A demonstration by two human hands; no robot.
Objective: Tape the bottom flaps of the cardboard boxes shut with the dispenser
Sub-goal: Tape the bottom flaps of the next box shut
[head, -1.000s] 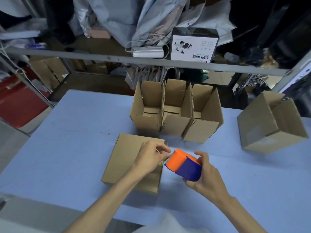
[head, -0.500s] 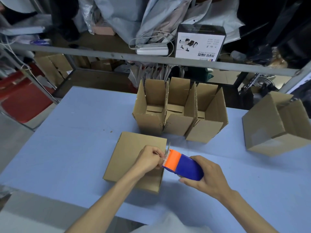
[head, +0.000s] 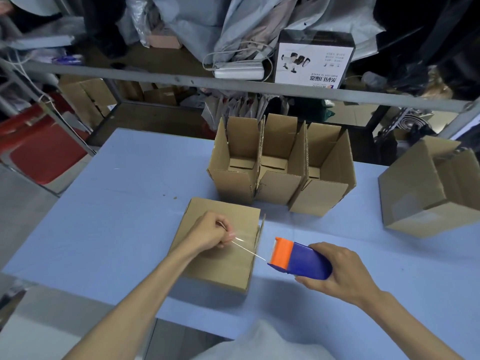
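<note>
A cardboard box (head: 207, 271) lies upside down on the blue table (head: 104, 203) in front of me, its bottom flaps facing up. My left hand (head: 211, 233) hovers over the box and pinches the free end of a clear tape strip (head: 246, 249). The strip stretches right to a blue and orange tape dispenser (head: 298, 259), which my right hand (head: 340, 272) grips just past the box's right edge.
Three open cardboard boxes (head: 283, 167) stand in a row behind the upturned box. A larger box (head: 431, 188) lies tipped at the table's right side. A metal shelf rail (head: 233, 85) with a black and white carton (head: 314, 59) runs behind the table.
My hands have pulled apart: the left drew the tape end leftward over the box, the right moved the dispenser right, so a length of tape now spans between them.
</note>
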